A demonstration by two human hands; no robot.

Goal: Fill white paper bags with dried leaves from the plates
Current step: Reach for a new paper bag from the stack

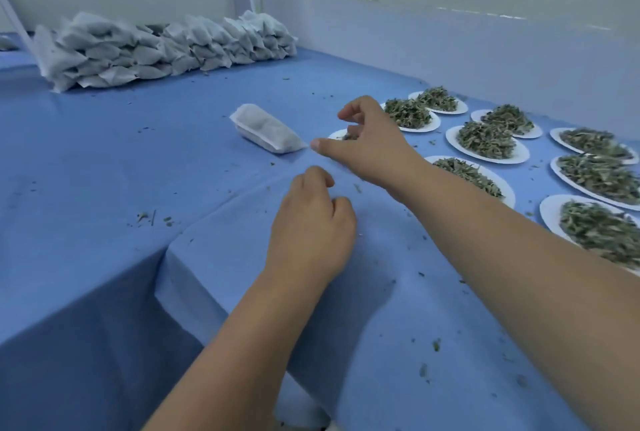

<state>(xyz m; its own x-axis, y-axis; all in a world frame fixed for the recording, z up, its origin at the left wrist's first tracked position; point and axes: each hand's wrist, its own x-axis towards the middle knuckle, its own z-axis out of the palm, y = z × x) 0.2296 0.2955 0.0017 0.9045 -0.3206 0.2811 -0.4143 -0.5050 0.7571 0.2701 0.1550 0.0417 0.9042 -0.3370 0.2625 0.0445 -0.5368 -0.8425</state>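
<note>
From the head camera, the right hand hovers over an almost bare white paper plate. Its fingers are bent and spread, and the thumb juts straight out, away from them, so nothing is pinched. A few dried green leaves lie just under those fingertips. The thumb tip sits at the near corner of a filled white paper bag lying flat on the blue cloth; I cannot tell whether they touch. The left hand rests knuckles-up on a fold of the cloth, fingers curled under; whether they hold anything is hidden. No empty bag shows near either hand, so leaves picked up now would probably have nowhere to go and could scatter like the loose crumbs beyond the left fingers. A thumb nudge could push the bag or spill it if its end is unsealed. The right forearm lies close over the heaped white paper plates behind the fingers, so pulling it back low may sweep leaves off. The stack of filled white bags stands well apart.
</note>
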